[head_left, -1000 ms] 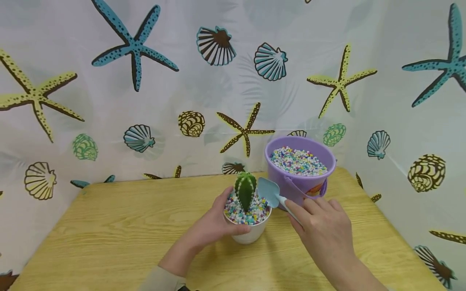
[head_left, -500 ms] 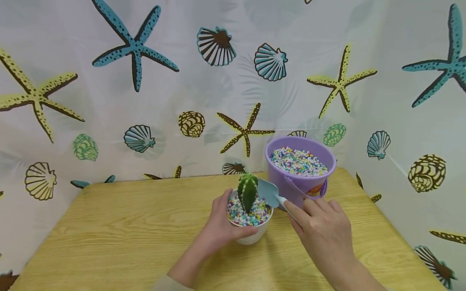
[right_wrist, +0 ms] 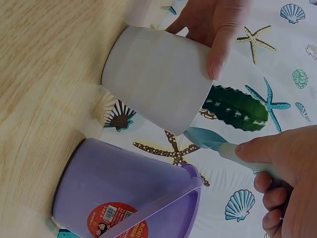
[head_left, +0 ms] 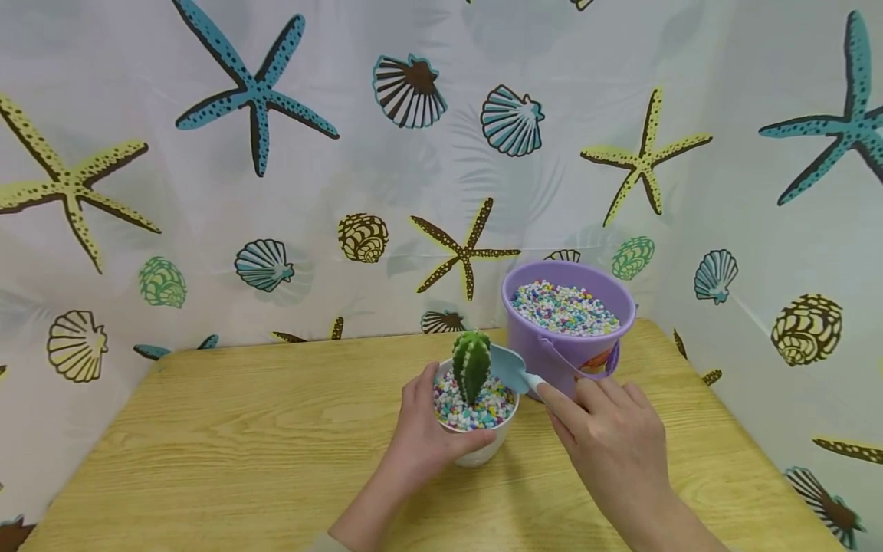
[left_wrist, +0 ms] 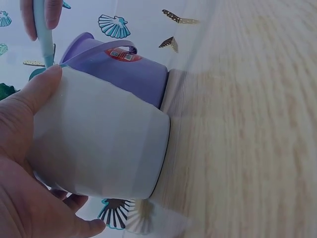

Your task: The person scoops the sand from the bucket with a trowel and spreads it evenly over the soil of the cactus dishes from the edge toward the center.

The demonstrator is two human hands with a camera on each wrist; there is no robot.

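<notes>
Pot: white pot [head_left: 476,441] stands upright on the wooden table [head_left: 207,429], just in front of the purple bucket [head_left: 569,337]; it is filled near to the rim with coloured pebbles [head_left: 469,406], and a green cactus [head_left: 471,364] rises upright from their middle
Left hand: your left hand [head_left: 421,437] grips the pot from its left side; the thumb curls along the near rim, the fingers wrap the wall behind; the left wrist view shows the palm flat against the white wall [left_wrist: 99,139]
Right hand: your right hand [head_left: 610,437] pinches the handle of the pale blue scoop [head_left: 513,368]; index finger laid along the handle, the other fingers curled beneath it
Scoop: its blade hangs over the pot's right rim, right beside the cactus; whether it touches the cactus or the pebbles you cannot tell
Bucket: heaped with the same coloured pebbles [head_left: 564,307]; handle folded down its front; a red label [right_wrist: 116,218] shows on its wall in the right wrist view
Backdrop: curtain [head_left: 276,192] printed with starfish and shells, hung behind and to the right of the table
</notes>
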